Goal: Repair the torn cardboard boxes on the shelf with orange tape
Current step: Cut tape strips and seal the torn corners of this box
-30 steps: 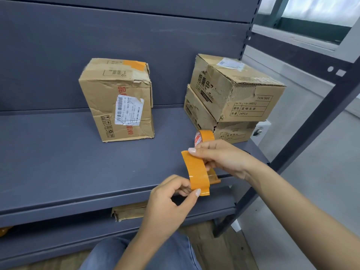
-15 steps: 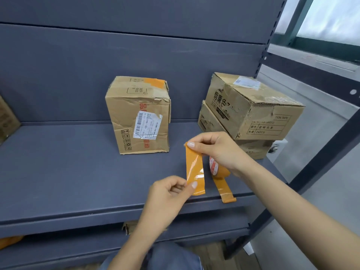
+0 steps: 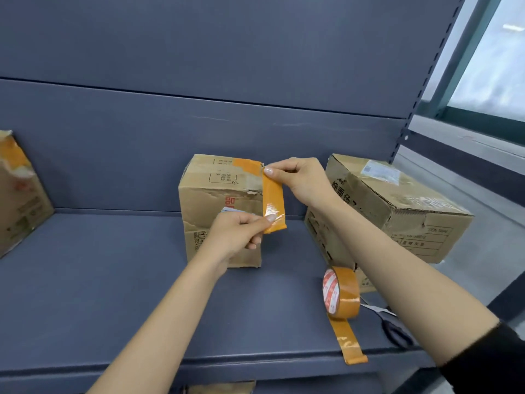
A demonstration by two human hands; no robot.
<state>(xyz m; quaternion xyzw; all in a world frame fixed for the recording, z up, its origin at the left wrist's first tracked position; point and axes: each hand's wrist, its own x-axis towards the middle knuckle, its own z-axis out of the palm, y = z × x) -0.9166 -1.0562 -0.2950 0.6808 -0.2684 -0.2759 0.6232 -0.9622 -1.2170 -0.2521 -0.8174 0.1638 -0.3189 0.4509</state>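
Both hands are holding a cut tape strip (image 3: 274, 202) stretched vertically at the right front edge of the middle box (image 3: 220, 203). Right hand (image 3: 302, 182) is pinching the strip's top end between thumb and fingers, right at the box's upper right corner, next to a tear along the top edge. Left hand (image 3: 237, 233) is pinching the strip's lower end, thumb on the glossy face, other fingers curled under. The strip is hanging roughly upright; I cannot tell whether it is touching the cardboard yet.

The middle box is standing on the shelf (image 3: 113, 294), near the back panel, already carrying an orange tape patch (image 3: 247, 165) on its top and a white label mostly hidden behind the left hand. Its front is looking creased.

The tape roll (image 3: 341, 292) is standing on edge on the shelf, nearer the front lip and under the right forearm, with a loose tail (image 3: 348, 341) trailing to the shelf edge. Scissors (image 3: 393, 327) are lying just right of the roll, partly hidden by the arm.

Two stacked boxes (image 3: 397, 211) are sitting to the right, the upper one turned askew on the lower. Another box (image 3: 20, 194) with orange tape is showing at the left edge, cut off by the frame. More cardboard is peeking out on the level below.
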